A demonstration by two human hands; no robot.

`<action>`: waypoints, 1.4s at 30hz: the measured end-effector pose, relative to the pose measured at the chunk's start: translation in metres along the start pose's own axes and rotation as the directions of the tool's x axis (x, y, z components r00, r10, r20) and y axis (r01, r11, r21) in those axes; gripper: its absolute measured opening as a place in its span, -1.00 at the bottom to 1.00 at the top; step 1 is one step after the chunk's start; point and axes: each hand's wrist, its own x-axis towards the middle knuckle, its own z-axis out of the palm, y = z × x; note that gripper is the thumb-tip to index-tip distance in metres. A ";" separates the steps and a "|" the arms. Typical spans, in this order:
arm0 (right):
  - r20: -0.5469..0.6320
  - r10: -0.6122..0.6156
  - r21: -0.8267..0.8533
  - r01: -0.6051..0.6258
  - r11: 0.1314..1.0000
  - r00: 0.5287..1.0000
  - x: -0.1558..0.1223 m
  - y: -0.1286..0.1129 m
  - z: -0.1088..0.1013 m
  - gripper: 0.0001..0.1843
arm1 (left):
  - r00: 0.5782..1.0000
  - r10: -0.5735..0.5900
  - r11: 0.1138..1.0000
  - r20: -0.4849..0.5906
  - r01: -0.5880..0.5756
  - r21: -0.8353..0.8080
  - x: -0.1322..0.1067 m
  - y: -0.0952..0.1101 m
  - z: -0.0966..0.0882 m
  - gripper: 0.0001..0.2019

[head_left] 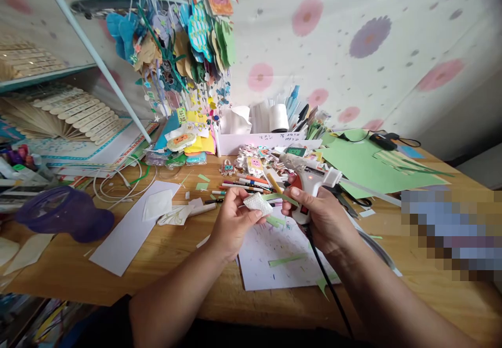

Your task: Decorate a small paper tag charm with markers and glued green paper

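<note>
My left hand (231,222) pinches a small white textured piece (258,204), perhaps folded tissue or foam, above the desk. My right hand (319,215) is wrapped round a white hot glue gun (311,181), its nozzle pointing up and left and a clear glue stick (368,191) sticking out of its back. A thin green paper strip (280,198) runs from the white piece to my right fingertips. Below both hands lies a white sheet (282,269) with green scraps on it. The black cord (325,275) hangs from the gun's handle toward me.
Markers (251,183) and a pile of small paper cutouts (254,162) lie behind my hands. Large green paper (353,154) and black scissors (351,199) are at right. A purple container (65,215) stands at left, near a white paper strip (125,238) and cable (113,186).
</note>
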 end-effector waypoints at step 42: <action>0.083 0.011 0.047 -0.015 0.999 0.997 0.011 0.013 -0.016 -0.76 | 0.999 0.029 0.941 0.036 -0.039 0.337 0.006 -0.002 -0.009 -0.80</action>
